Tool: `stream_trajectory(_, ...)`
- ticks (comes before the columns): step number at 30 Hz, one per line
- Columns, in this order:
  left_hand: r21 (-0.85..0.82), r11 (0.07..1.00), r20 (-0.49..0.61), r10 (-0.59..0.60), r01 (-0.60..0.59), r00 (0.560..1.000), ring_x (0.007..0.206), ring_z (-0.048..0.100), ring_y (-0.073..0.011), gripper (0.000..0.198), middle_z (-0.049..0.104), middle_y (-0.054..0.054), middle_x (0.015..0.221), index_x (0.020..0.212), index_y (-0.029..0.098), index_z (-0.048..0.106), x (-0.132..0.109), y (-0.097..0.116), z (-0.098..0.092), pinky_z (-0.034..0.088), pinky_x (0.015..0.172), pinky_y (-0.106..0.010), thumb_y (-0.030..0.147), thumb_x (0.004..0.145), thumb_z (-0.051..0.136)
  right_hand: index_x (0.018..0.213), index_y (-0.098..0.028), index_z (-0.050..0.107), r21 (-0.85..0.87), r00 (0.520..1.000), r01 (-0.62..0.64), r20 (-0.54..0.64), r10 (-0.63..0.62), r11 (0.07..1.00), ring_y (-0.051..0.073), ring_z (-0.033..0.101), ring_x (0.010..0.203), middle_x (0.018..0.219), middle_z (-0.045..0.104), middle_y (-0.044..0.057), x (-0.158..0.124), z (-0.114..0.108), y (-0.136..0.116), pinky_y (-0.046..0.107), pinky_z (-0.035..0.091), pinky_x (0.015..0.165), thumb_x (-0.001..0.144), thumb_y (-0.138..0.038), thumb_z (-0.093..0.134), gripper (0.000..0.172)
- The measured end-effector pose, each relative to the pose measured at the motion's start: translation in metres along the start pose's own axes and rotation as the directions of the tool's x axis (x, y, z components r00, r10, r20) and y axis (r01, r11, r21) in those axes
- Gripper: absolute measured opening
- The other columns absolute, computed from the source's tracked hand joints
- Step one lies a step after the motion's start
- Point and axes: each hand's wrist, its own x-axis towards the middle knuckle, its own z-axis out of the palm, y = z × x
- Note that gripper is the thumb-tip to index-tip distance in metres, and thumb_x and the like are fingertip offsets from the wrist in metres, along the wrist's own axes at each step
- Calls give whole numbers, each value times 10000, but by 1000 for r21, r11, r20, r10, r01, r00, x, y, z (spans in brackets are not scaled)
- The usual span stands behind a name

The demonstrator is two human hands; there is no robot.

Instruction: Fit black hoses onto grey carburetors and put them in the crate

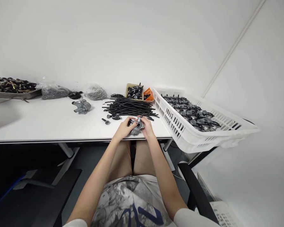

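A grey metal carburetor (136,130) stands at the table's front edge between my two hands. My left hand (126,127) is closed on its left side, fingers curled over the top. Against the right side my right hand (146,126) grips the same carburetor, thumb and fingers near its upper part. Just behind my hands lies a pile of black rubber hoses (127,106). Several small black and grey caps (113,116) lie left of my hands, with one cap (105,121) apart from them. Fingertip detail is too small to make out.
To the right, a white plastic basket (167,115) holds rows of carburetors with black hoses. Behind the hoses stand a yellow bin (130,85) of black parts and an orange basket (148,92). Another carburetor (81,106), plastic bags (96,92) and a metal tray (33,94) are on the left.
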Motion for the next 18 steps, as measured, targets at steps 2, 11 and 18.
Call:
stream_trajectory(2, 1, 1000, -6, 0, 0, 1000, 916, 649, -218, 442, 715, -43, 1111, 1158, 239, 628, 0, 1, 0, 474, 876, -336, 540, 837, 579, 843, -209, 710, -1, 1000, 6, -3, -6, 1000, 175, 651, 736, 739, 721, 2, 1, -1, 1, 277, 491, 699, 732, -321, 656, 167)
stream_trajectory(11, -3, 1000, -2, -7, 7, 1000, 896, 649, -215, 466, 722, -45, 1083, 1167, 232, 623, -2, 4, 0, 474, 872, -333, 564, 846, 561, 841, -202, 703, 6, 1000, 9, -2, -9, 1000, 165, 648, 724, 753, 726, 3, 5, -2, 5, 273, 489, 700, 741, -321, 663, 161)
stream_trajectory(18, 7, 1000, -3, -1, 2, 1000, 890, 639, -215, 453, 719, -47, 1056, 1168, 229, 619, -1, 2, 1, 477, 849, -333, 541, 843, 576, 759, -217, 582, 47, 999, -17, -30, 19, 999, 147, 637, 688, 726, 704, -22, 7, -5, 9, 259, 489, 683, 676, -353, 784, 258)
